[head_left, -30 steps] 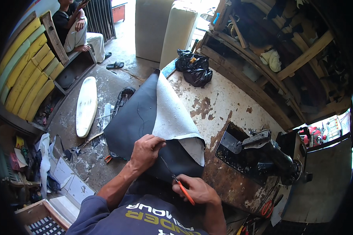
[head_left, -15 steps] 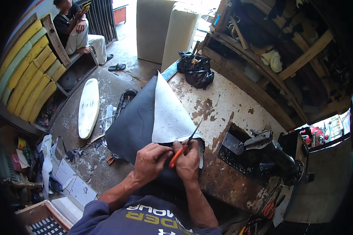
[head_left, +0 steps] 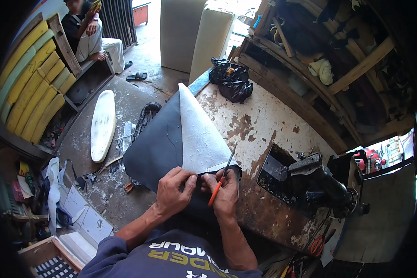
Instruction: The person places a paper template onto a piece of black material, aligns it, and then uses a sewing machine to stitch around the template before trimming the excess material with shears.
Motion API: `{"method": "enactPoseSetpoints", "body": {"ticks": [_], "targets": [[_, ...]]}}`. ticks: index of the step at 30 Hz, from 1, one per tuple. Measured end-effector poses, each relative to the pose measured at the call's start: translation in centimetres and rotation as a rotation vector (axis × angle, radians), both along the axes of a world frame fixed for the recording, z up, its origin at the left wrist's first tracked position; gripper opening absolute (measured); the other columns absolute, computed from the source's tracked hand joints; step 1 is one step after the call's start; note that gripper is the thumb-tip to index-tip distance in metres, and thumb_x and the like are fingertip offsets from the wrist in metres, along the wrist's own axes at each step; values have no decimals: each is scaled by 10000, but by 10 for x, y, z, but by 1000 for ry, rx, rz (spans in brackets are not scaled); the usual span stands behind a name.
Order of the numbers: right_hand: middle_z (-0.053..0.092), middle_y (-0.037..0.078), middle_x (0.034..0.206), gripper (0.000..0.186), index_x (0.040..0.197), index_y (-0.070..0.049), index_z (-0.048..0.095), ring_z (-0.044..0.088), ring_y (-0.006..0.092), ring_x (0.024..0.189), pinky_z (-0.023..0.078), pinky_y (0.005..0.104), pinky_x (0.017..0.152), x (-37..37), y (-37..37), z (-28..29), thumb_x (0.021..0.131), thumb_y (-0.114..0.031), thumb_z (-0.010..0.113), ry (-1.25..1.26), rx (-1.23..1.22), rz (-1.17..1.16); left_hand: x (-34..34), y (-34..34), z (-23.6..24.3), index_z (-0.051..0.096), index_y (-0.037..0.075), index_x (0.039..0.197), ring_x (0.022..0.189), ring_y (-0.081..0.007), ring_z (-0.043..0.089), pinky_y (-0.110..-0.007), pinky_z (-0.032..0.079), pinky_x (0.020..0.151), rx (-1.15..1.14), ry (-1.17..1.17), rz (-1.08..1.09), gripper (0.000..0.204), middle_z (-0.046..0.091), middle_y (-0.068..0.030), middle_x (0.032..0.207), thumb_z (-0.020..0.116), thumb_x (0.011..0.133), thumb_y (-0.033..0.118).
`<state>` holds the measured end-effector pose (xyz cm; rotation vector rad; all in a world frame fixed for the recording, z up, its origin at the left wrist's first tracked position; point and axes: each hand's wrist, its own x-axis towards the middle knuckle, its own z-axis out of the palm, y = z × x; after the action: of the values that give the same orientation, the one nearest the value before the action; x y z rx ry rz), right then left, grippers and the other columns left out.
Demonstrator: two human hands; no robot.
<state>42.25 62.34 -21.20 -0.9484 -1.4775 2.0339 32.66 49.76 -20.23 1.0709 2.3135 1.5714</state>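
Observation:
A black leatherette-like sheet (head_left: 153, 136) lies over the near edge of the worktable, with one part folded over so its white fabric backing (head_left: 200, 134) shows. At the fold's near edge my left hand (head_left: 173, 191) is closed, thumb and forefinger pinching the sheet's edge. Beside it on the right, my right hand (head_left: 226, 198) is closed around orange-handled scissors (head_left: 215, 192). Their dark blades point away from me over the near right corner of the white backing. Some fingertips of both hands are hidden by the hands themselves.
A black sewing machine (head_left: 310, 180) stands to the right on the peeling table (head_left: 259, 116). Beyond the sheet sits a black plastic bag (head_left: 231, 81). A long white foam pad (head_left: 103, 125) lies left on the floor. A seated person (head_left: 90, 39) holds a phone far left.
The scissors have turned a little, and their orange handle has shifted slightly right and toward me. My left hand has moved slightly left. The folded sheet's far tip has shifted slightly left.

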Motion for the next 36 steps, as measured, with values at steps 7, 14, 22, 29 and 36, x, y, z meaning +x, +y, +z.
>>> {"method": "enactPoseSetpoints", "body": {"ticks": [7, 14, 22, 29, 36], "targets": [[639, 60, 726, 241, 1019, -49, 580, 607, 107, 654, 515, 324, 624, 27, -26, 12, 991, -199, 767, -325, 496, 72, -3, 9, 1, 771, -37, 1046, 732, -153, 659, -326, 509, 675, -201, -481, -92, 347, 735, -107, 819, 664, 1047, 293], [649, 23, 728, 304, 1134, -51, 656, 576, 63, 658, 511, 292, 615, 45, -33, 26, 977, -268, 799, -188, 469, 139, -19, -2, 6, 792, -7, 1004, 937, -245, 666, -382, 512, 888, -211, -277, -93, 230, 707, -108, 997, 790, 932, 211], [624, -17, 659, 600, 1385, -25, 669, 607, 46, 581, 509, 236, 540, 74, -17, 28, 1021, -501, 684, -257, 69, 518, -17, -18, 22, 728, -7, 993, 965, -330, 706, -423, 554, 863, -216, 341, 114, 124, 719, -132, 1041, 751, 920, 91], [557, 9, 693, 630, 1168, 3, 624, 569, 90, 541, 458, 244, 510, 50, -32, 14, 1090, -598, 453, -101, -169, 708, -30, -28, 11, 688, -39, 1034, 963, -334, 752, -394, 593, 844, -1, 7, -39, 108, 750, -178, 1088, 689, 969, 47], [578, 37, 748, 745, 1229, 8, 590, 621, 127, 602, 526, 269, 597, 35, -35, 14, 1056, -692, 398, -89, -132, 751, -28, -32, -4, 703, -25, 1084, 879, -202, 770, -339, 599, 767, 68, -244, 57, 131, 791, -160, 1007, 644, 1038, 82]]}}
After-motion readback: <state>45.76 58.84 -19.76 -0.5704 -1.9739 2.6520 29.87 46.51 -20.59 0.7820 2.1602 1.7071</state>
